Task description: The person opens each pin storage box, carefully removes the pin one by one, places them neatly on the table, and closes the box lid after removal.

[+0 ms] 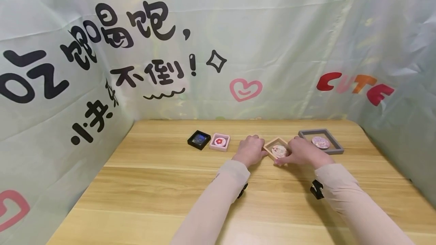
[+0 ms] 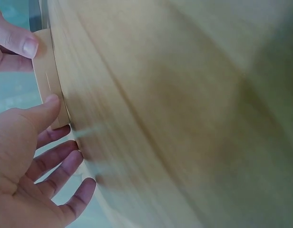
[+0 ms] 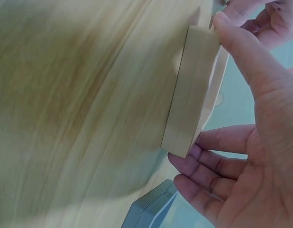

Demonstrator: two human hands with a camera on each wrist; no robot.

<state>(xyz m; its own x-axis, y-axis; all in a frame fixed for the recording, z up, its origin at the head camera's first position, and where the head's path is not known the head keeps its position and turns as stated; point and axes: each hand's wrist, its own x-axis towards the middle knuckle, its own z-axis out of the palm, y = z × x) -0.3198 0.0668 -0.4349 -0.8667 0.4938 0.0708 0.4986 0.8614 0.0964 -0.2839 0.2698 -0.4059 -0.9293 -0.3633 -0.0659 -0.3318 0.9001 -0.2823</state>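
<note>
A small light-wood square frame (image 1: 271, 143) sits turned cornerwise on the table, with a round patterned badge (image 1: 279, 151) lying inside it. My left hand (image 1: 250, 149) pinches its left corner, the thumb on the outer side in the left wrist view; the other fingers are loosely bent. At the opposite side, my right hand (image 1: 304, 150) grips the frame between thumb and fingers. The right wrist view shows the plain wooden side (image 3: 191, 90) of the frame facing me, with fingertips at its far end.
Right of the hands lies a larger grey frame (image 1: 335, 141) with a round lilac badge (image 1: 320, 142). To the left are a pink square frame (image 1: 218, 148) holding a red-flower badge (image 1: 220, 141) and a black square frame (image 1: 193, 145). A printed curtain (image 1: 279, 48) encloses the wooden table (image 1: 153, 184).
</note>
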